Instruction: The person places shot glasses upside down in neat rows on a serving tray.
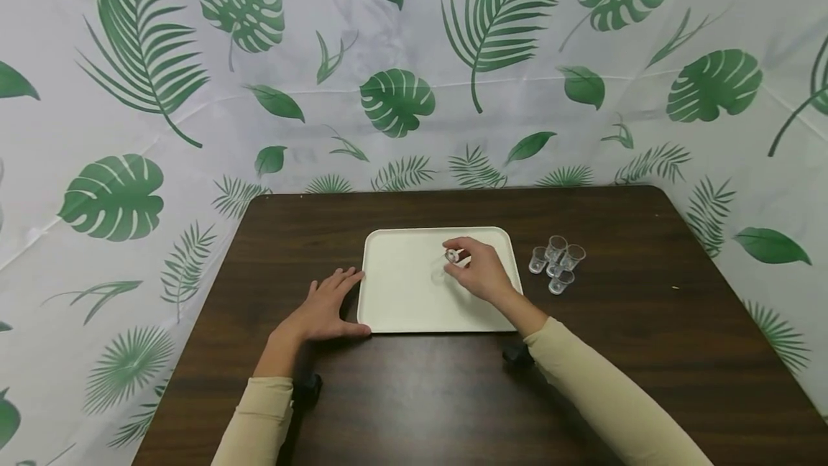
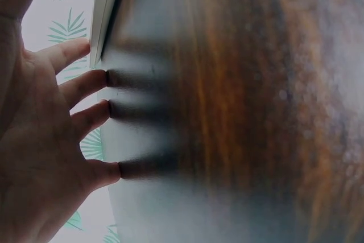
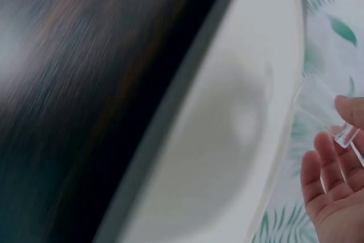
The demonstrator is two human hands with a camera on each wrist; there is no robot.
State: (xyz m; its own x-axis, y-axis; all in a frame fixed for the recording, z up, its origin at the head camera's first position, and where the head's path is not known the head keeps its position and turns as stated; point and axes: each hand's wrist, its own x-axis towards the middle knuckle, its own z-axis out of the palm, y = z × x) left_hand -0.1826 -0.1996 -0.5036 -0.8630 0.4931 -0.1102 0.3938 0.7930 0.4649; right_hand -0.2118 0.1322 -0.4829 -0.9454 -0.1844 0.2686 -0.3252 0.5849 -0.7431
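Probably light, stiff and slick, the clear cup (image 1: 451, 256) was over the middle of the white tray (image 1: 394, 282), its narrow base, seemingly the surest hold, pinched by the right hand (image 1: 481, 273). The left hand (image 1: 325, 311) lay spread at the tray's left edge.

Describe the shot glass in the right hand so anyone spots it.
On the dark table lies a white tray. Above its right half, the right hand pinches a clear shot glass by its base. Only it is held; the other shot glasses cluster right of the tray.
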